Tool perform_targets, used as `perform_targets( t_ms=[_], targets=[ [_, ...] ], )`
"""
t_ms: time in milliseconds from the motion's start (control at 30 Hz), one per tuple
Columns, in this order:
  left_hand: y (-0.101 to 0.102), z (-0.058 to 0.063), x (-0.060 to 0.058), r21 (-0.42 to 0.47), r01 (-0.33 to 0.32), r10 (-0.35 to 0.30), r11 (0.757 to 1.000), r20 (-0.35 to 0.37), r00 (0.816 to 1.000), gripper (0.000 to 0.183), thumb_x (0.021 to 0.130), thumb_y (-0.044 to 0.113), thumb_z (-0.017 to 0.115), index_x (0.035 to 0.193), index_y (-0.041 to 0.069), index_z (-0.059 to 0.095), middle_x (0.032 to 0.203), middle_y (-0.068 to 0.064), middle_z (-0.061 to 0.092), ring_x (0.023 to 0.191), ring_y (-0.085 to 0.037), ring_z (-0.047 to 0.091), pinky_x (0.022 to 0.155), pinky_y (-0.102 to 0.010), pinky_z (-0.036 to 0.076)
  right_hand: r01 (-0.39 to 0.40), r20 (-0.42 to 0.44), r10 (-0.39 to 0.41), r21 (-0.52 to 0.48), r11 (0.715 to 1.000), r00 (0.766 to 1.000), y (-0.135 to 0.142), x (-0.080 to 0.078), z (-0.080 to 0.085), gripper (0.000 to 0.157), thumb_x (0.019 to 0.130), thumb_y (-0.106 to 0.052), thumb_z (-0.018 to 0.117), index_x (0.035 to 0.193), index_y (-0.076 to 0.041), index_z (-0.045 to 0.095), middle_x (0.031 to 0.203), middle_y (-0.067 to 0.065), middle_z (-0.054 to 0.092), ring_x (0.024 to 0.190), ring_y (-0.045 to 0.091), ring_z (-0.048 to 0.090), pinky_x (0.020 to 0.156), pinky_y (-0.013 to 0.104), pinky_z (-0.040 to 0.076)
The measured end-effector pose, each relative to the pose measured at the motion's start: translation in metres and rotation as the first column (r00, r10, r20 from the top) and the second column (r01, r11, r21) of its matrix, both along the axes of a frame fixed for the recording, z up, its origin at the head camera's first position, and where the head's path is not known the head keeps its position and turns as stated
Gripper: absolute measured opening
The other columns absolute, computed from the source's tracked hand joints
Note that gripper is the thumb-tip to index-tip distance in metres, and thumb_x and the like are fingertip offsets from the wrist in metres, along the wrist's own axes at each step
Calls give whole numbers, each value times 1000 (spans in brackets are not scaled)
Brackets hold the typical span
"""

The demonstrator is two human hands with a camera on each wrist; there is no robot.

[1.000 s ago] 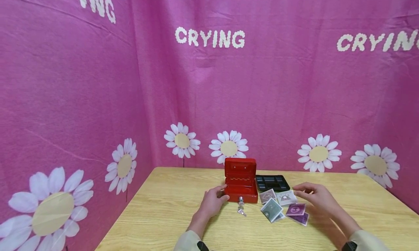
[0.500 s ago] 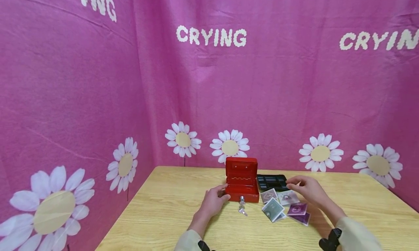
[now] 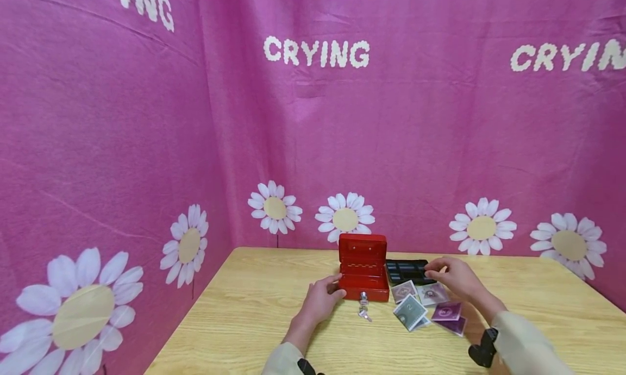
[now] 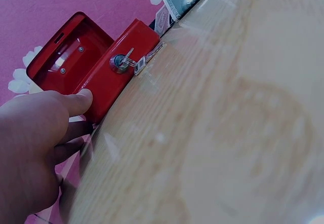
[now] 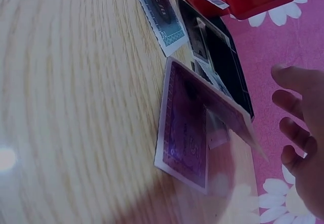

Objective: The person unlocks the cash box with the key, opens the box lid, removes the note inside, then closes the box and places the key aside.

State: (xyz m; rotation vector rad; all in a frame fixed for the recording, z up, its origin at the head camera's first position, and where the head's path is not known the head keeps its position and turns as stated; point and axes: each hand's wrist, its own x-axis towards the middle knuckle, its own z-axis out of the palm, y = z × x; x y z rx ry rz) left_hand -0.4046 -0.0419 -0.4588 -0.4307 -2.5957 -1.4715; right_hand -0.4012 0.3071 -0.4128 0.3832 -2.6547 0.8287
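Note:
A red cash box (image 3: 364,288) stands with its lid raised, a key (image 4: 129,59) in its front lock and a second key hanging from the ring. My left hand (image 3: 320,300) holds its left front corner, thumb (image 4: 80,101) on the front face, other fingers at the side. To the right lies a black compartment tray (image 3: 403,272). My right hand (image 3: 455,277) is at the tray's right end, fingers loosely bent; the right wrist view shows nothing between them. Folded play banknotes lie in front of the tray: a green note (image 3: 410,312), a purple note (image 3: 446,311) and paler ones.
The wooden table (image 3: 235,315) carries everything. A magenta curtain (image 3: 411,147) with daisies and white lettering hangs behind and at the left. A pale note (image 3: 433,294) lies between the tray and the purple note.
My right hand has moved left and away from me, from beside the pale note to the tray's right end. My left hand stays at the cash box's corner.

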Motion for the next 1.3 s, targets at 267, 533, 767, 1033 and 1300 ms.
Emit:
perform_targets(
  t_ms=[267,533,767,1033,1300],
  targets=[
    [-1,0,-1,2,5,-4,1000,-6,1000,45,96,20,65,140,13,58,127,-7,69,131,-29,56,122,-64,6,18,86,-19,12,1000,996,-1,-6,-1,23,91,-19,69,106,-1,73,102,13,71,83,16,57,68,29,46],
    [-2,-2,-4,-2,5,-5,1000,-4,1000,46,96,21,65,141,13,57,128,-6,69,130,-27,58,122,-64,5,30,121,-34,30,999,992,-2,-14,-3,23,93,-16,66,109,0,72,100,13,69,90,23,59,78,39,50],
    [-2,-1,-4,-4,4,-4,1000,11,1000,46,96,21,65,141,14,57,127,-6,70,131,-27,57,123,-62,5,13,88,-19,74,997,996,1,-21,-3,20,94,-11,63,106,3,72,93,13,66,86,24,56,74,39,50],
    [0,-2,-3,-5,12,-12,1000,7,1000,46,96,21,65,141,13,57,127,-6,69,131,-28,57,123,-63,5,20,122,-25,41,999,992,0,-26,-10,22,93,-6,62,109,5,71,103,21,67,89,26,57,81,46,53],
    [-1,-1,-3,-1,-5,5,1000,17,1000,46,96,20,65,141,14,57,128,-6,69,131,-27,57,123,-63,4,59,173,-61,17,998,983,-5,-28,-13,31,93,-7,61,119,8,66,116,31,64,93,31,58,84,49,52]
  ],
)
